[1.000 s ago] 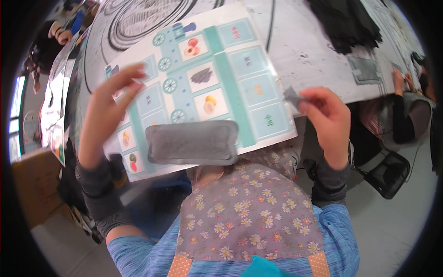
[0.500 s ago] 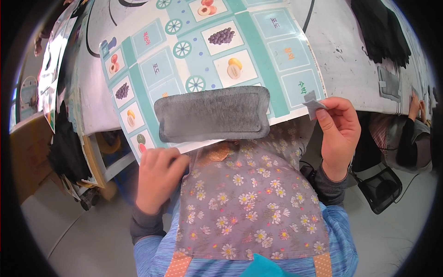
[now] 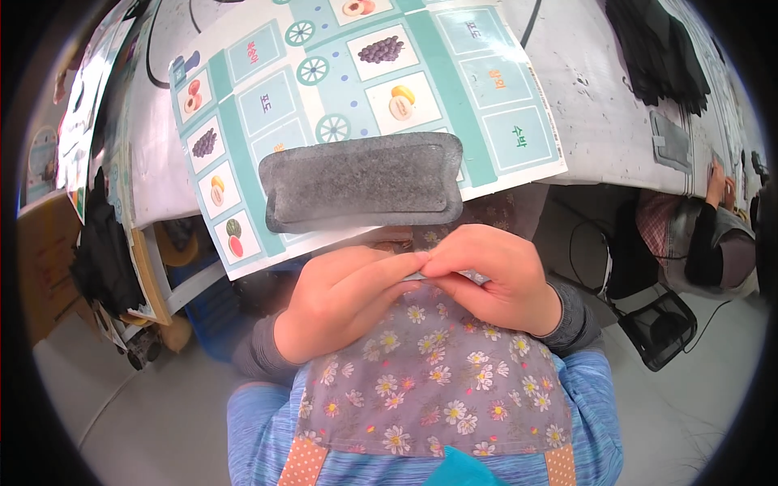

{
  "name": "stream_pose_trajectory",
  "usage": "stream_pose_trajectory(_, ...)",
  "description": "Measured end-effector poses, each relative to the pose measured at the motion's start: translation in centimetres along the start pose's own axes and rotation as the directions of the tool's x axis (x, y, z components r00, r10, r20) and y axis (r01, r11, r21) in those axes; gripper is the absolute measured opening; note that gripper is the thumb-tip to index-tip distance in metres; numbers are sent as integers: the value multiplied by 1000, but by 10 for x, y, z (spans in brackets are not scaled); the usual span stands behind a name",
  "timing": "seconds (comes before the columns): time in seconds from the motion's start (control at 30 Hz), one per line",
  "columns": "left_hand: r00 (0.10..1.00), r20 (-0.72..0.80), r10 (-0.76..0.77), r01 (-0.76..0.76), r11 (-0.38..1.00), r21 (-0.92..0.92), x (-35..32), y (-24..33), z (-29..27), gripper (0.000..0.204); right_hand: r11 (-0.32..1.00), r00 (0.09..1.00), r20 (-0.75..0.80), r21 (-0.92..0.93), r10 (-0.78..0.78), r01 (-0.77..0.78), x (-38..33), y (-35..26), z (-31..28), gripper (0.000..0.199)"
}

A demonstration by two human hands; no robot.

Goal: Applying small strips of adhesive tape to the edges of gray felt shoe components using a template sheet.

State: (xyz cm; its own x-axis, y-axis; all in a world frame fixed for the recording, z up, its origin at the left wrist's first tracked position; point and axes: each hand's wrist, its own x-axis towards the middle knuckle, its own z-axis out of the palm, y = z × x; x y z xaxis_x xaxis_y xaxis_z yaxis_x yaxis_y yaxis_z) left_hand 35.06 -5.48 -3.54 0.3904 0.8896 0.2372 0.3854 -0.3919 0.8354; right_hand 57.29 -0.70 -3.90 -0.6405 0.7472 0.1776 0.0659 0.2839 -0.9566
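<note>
Just past the table's near edge, in front of my body, my two hands meet. My left hand [image 3: 344, 298] is closed, its fingertips pressed together on a small grey fabric piece [image 3: 416, 277]. From the other side my right hand [image 3: 493, 275] pinches the same piece between thumb and bent forefinger. Most of the piece is hidden by my fingers. Beyond my hands, untouched, a dark grey, felt-like oblong pad [image 3: 365, 185] with a raised inner outline lies on a printed fruit-picture sheet [image 3: 519, 180].
The sheet overhangs the near edge of the white table [image 3: 579, 121]. Black cloth pieces [image 3: 660, 57] and a grey flat item [image 3: 671, 142] lie at the far right. Another person's hand [image 3: 716, 183] rests by the table edge there. A brown box [image 3: 53, 267] stands left.
My right hand has brought the small grey piece from the sheet's right corner to the middle. My left hand has left the sheet's edge and joined it there.
</note>
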Motion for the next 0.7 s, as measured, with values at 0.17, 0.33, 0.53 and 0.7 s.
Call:
stream_pose_trajectory(0.17, 998, -60, 17, -13, 998, 59, 1, 0, 4, 29, 998, 1000, 7, -53, -25, 25, -5, 2, -2, 22)
stream_pose_trajectory(0.33, 998, -25, 65, -63, 997, 45, -2, -10, 4, 31, 985, 997, -63, -172, -33, 22, -4, 5, -12, 24)
stream_pose_trajectory(0.53, 981, 54, 186, -192, 971, 142, -2, -8, 3, 31, 968, 803, -547, 70, 239, -240, -7, 11, -18, 7)
stream_pose_trajectory(0.7, 978, 113, 176, -203, 928, 312, 7, 1, -1, 22, 925, 736, -571, 129, 363, -357, 0, 13, -26, 14)
